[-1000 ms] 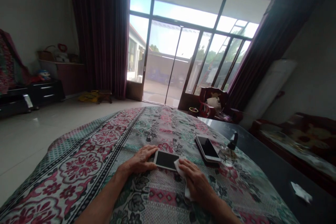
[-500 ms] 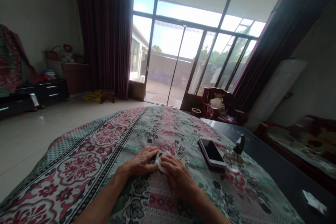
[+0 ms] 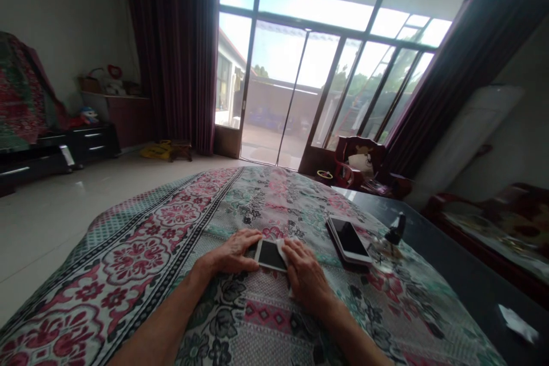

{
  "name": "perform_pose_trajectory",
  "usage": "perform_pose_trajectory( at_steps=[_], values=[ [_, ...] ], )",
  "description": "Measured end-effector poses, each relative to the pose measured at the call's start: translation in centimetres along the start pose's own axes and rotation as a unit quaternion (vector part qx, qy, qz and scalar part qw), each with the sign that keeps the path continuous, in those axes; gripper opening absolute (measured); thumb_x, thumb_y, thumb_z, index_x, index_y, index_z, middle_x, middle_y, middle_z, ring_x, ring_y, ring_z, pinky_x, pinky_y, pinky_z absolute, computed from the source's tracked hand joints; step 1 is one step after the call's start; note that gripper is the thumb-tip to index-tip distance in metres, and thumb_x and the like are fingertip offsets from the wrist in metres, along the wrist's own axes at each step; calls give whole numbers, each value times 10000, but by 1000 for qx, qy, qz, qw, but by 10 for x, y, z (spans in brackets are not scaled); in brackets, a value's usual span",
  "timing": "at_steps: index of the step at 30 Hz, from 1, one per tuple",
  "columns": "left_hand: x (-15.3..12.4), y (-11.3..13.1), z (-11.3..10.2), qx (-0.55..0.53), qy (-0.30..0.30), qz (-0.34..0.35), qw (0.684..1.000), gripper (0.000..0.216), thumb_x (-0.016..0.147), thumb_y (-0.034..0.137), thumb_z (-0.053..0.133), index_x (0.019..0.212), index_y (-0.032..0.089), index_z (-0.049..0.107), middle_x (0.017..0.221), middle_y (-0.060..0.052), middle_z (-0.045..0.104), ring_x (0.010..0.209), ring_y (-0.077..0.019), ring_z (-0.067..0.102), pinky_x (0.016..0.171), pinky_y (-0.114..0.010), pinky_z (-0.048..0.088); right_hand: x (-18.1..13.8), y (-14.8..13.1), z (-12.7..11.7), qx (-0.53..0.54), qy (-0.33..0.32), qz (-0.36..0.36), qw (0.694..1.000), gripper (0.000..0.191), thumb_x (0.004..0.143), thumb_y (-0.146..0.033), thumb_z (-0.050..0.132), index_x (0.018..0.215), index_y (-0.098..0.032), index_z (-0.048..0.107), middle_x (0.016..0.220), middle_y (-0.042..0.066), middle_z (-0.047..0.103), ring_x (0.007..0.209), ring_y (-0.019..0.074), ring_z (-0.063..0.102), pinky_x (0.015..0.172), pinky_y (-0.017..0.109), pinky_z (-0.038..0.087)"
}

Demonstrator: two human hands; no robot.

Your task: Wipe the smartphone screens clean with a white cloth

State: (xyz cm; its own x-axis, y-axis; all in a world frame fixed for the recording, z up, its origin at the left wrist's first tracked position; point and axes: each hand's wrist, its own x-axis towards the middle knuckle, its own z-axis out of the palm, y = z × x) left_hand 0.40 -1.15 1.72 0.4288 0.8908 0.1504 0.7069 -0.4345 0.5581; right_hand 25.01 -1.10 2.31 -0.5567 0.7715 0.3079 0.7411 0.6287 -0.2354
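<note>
A white phone [image 3: 271, 254] with a dark screen lies flat on the patterned cloth [image 3: 180, 223] in front of me. My left hand [image 3: 234, 253] rests on the cloth with its fingers curled against the phone's left end, steadying it. My right hand [image 3: 305, 276] presses a white wipe [image 3: 283, 247] onto the right part of the screen, fingers closed over it. Most of the wipe is hidden under that hand.
A second white phone [image 3: 348, 239] lies on a dark case to the right. Beyond it stand a small dark-capped bottle [image 3: 395, 230] and a glass item. A crumpled white tissue [image 3: 518, 323] lies on the dark table [image 3: 463, 286] at right.
My right hand with the wipe slid left across the phone's screen, covering it, then back toward the right end, baring the left part. My left hand stayed at the phone's left end.
</note>
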Motion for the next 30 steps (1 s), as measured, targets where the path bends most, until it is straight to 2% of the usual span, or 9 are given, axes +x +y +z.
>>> perform_pose_trajectory(
  at_steps=[4,7,11,15,20,22,26,30],
  values=[
    [1,0,0,-14,-1,-3,1000,704,720,389,677,1365,223,450,1451,-76,423,1346,-275,334,1128,-402,247,-1,-3,1,-3,-14,-42,999,484,836,-140,401,1305,-167,519,1424,86,444,1346,242,336,1118,440,264],
    [2,-3,2,-30,16,-14,999,724,697,340,694,1364,196,451,1450,-95,421,1343,-278,341,1123,-405,262,0,-6,3,-5,-12,-44,999,455,886,-186,371,1322,-169,501,1432,87,433,1354,241,322,1116,437,257],
    [4,-5,6,-49,73,-13,996,561,687,300,701,1231,224,589,1368,-58,519,1279,-256,433,1094,-366,322,6,-11,5,-5,-1,-27,1000,424,892,-203,384,1294,-175,514,1395,99,468,1310,254,375,1093,432,277],
    [6,-1,10,-51,132,-28,990,279,750,271,643,1019,231,707,1230,-40,622,1184,-221,526,1047,-317,380,11,-16,1,9,44,-3,999,322,833,-208,490,1143,-189,572,1228,98,554,1144,244,491,1006,369,367],
    [12,4,13,-36,185,-62,980,158,776,282,608,832,215,740,1091,-53,676,1110,-241,566,1013,-346,408,9,-18,-4,33,47,21,998,147,793,-153,504,904,-205,585,966,66,568,926,198,554,820,291,449],
    [13,6,12,-33,194,-68,978,163,784,293,593,786,223,741,1036,-43,694,1082,-242,580,1002,-360,413,5,-20,-5,49,50,23,997,166,776,-108,483,867,-204,583,939,57,563,877,177,562,784,267,454],
    [13,8,9,-30,192,-63,979,194,799,295,566,761,234,745,1004,-31,705,1046,-222,598,999,-345,410,1,-22,-7,112,36,-20,993,228,749,-55,476,852,-209,610,919,37,587,838,150,579,760,237,456],
    [11,8,8,-28,176,-52,983,207,804,284,554,812,231,754,1054,-36,696,1068,-219,588,1000,-322,410,9,-16,-15,122,86,-15,989,249,835,-103,455,963,-212,638,980,52,617,916,174,580,830,274,453]
  ],
)
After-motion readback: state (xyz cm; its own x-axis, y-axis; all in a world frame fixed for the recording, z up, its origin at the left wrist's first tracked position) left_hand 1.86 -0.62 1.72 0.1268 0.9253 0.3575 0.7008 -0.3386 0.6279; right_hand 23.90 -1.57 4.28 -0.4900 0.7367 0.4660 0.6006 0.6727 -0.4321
